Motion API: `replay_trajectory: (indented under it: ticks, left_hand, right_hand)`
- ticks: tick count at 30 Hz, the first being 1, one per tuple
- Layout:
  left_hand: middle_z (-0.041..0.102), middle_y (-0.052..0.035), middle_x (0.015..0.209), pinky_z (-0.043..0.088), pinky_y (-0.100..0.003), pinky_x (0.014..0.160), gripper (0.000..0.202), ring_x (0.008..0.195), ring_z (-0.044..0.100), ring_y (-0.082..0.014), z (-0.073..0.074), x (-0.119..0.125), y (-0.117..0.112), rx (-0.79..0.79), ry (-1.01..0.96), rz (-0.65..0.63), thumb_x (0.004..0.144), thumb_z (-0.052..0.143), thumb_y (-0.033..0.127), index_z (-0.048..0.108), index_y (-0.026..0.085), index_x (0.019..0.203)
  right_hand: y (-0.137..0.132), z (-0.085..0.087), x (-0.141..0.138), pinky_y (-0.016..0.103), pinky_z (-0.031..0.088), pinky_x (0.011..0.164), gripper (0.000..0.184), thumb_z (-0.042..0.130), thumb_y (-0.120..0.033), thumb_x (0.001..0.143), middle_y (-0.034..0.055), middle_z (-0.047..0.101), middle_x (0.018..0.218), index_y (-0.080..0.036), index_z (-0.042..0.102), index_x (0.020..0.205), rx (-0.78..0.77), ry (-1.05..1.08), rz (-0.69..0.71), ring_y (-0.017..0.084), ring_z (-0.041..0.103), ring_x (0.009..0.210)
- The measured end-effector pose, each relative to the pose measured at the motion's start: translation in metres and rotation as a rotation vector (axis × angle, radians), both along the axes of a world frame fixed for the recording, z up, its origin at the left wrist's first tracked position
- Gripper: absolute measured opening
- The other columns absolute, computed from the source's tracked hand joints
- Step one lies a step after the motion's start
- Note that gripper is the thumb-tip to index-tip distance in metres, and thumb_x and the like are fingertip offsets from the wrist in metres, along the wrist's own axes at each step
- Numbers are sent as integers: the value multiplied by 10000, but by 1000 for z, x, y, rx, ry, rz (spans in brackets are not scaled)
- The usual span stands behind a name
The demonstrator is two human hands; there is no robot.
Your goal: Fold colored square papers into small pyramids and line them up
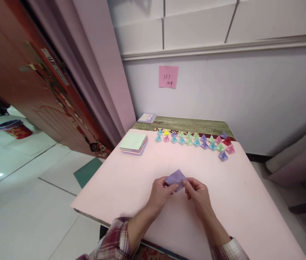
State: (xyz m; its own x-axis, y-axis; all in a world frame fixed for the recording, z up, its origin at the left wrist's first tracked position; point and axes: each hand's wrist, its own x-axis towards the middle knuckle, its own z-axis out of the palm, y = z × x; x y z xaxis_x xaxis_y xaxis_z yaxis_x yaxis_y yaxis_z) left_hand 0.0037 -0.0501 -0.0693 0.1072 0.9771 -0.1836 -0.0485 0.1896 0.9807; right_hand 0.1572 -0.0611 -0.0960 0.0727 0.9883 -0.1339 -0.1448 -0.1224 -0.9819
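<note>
A folded purple paper (176,176) is held up between my two hands over the table's middle, one corner pointing away from me. My left hand (161,192) pinches its left side, with the thumb lying across the near face. At the right edge, my right hand (197,191) grips it between thumb and fingers. Some fingertips are hidden behind the paper. Beyond it, rows of small folded paper pieces (189,141) in blue, green, pink, yellow, red and purple stand along the table's far side. One purple folded piece (223,156) sits nearest me at the right end.
A stack of square paper sheets (133,141), pale green on top, lies at the table's left. Behind it is a small packet (147,118). The pink-covered table (109,187) stands against a wall bearing a pink note (168,76). A red door (33,72) is at left.
</note>
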Motion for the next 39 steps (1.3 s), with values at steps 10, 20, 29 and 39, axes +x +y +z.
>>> replay_trajectory:
  ticks: [10, 20, 29, 39]
  left_hand:
    - [659, -11, 588, 436, -220, 441, 375, 423, 534, -103, 6, 1, -3, -33, -65, 37, 692, 741, 391, 683, 133, 958]
    - [726, -97, 713, 573, -353, 715, 364, 666, 686, -207, 6, -1, -1, -56, -165, 62, 701, 741, 438, 725, 91, 811]
    - [715, -52, 692, 571, -325, 634, 515, 608, 676, -184, 3, 2, -1, -18, -208, 128, 679, 767, 405, 634, 119, 1086]
    - [682, -43, 618, 516, -246, 532, 323, 518, 635, -144, -1, -3, -2, -55, -79, -31, 645, 785, 373, 672, 109, 792]
  right_hand:
    - [0, -1, -3, 284, 565, 602, 366, 758, -487, 696, 57, 721, 740, -156, 702, 840, -62, 193, 17, 167, 662, 635]
    - [1, -1, -1, 321, 537, 715, 279, 730, -442, 741, 41, 699, 757, -175, 705, 818, 52, 110, 3, 185, 643, 723]
    - [0, 2, -6, 305, 525, 666, 354, 775, -427, 699, -3, 681, 680, -209, 606, 920, 40, 188, -36, 168, 637, 656]
    - [0, 3, -3, 258, 475, 578, 382, 757, -494, 682, 26, 677, 726, -184, 690, 893, 22, 55, 80, 172, 608, 655]
